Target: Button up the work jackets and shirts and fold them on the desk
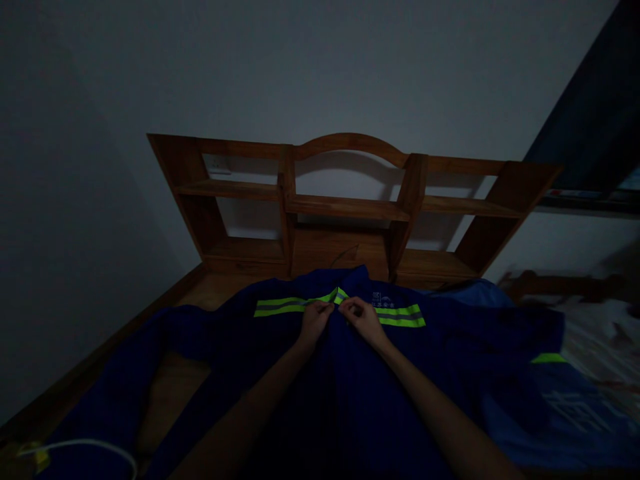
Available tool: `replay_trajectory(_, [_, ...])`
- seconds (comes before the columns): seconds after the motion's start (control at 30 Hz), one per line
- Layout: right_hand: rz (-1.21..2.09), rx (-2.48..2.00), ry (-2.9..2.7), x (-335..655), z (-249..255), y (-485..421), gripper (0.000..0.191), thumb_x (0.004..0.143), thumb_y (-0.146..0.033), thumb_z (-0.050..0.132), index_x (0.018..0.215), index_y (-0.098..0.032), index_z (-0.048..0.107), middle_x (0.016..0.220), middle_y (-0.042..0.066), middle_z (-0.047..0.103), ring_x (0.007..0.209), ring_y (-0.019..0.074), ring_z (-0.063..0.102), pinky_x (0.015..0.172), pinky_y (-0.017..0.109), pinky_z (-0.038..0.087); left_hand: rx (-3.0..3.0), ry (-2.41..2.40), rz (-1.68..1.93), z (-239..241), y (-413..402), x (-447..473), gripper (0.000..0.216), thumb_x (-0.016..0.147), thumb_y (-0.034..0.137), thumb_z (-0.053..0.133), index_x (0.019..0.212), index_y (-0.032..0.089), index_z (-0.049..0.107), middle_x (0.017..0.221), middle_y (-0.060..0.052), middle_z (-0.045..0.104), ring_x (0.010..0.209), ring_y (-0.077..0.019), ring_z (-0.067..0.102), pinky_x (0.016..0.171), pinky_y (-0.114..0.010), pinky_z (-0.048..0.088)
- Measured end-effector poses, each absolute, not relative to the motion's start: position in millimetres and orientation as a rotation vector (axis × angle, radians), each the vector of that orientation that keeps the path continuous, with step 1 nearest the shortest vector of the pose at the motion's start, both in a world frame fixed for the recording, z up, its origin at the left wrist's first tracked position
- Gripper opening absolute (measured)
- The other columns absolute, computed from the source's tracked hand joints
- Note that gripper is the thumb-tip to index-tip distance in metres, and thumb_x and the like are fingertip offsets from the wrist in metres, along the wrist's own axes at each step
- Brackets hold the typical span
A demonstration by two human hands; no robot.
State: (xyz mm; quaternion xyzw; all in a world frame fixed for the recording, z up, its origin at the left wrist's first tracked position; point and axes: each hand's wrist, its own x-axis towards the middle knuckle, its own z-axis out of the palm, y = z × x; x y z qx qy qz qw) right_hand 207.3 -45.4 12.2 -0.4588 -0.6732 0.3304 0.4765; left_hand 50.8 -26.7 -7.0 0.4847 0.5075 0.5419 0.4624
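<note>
Curving across the near left corner, a white cable runs past a small yellow item, with one sleeve of a dark blue jacket beside it. The jacket lies spread front up on a wooden bed, collar away from the wearer of the camera. Two bare forearms reach over it to the chest, where the left hand and the right hand meet at the front opening. Thumb and fingertips of each appear pressed together on the cloth, one hand per side; whether a fastener sits between them, the dimness does not tell.

In such poor light, the fingertips could plausibly lose the edge or bring the sides together unevenly, leaving the yellow-green strips out of line. A tug on the jacket might also snag the cable.

A pale emblem on the chest sits above a row of small Chinese characters, too faint to read surely. To the right, a lighter blue cloth carries a large white character, also unclear. No brand is legible. Beyond stand a wooden headboard with open shelves and a plain wall.
</note>
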Motion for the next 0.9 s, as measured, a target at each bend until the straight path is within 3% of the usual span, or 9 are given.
replay_trajectory(0.3, [0.939,-1.13,-1.575,211.0,6.8,-38.7,0.032,0.076,-0.048,0.061,0.086,-0.018,0.062,0.054,-0.003,0.058,0.048,0.012,0.053,0.049,0.022,0.039,1.218,1.168,1.347,16.3,-39.9,49.8,0.017,0.06,0.029,0.072,0.071,0.015,0.068,0.073,-0.006,0.071,0.074,-0.0208,0.066,0.069,-0.029,0.049])
replay_trajectory(0.63, [1.164,-1.062,-1.454,214.1,6.0,-31.2,0.034,0.071,-0.049,0.065,0.081,-0.017,0.062,0.051,-0.003,0.057,0.046,0.0111,0.05,0.05,0.023,0.039,1.328,1.115,1.265,15.2,-35.6,47.5,0.022,0.063,0.025,0.072,0.082,0.016,0.066,0.075,-0.005,0.071,0.074,-0.0182,0.066,0.067,-0.026,0.048])
replay_trajectory(0.9, [1.197,-1.017,-1.443,214.9,6.6,-31.1,0.031,0.07,-0.045,0.067,0.078,-0.016,0.062,0.051,-0.003,0.057,0.046,0.0103,0.049,0.05,0.023,0.038,1.381,1.05,1.265,9.8,-31.9,46.2,0.029,0.058,0.023,0.076,0.084,0.015,0.065,0.077,-0.004,0.068,0.077,-0.0163,0.065,0.076,-0.028,0.049])
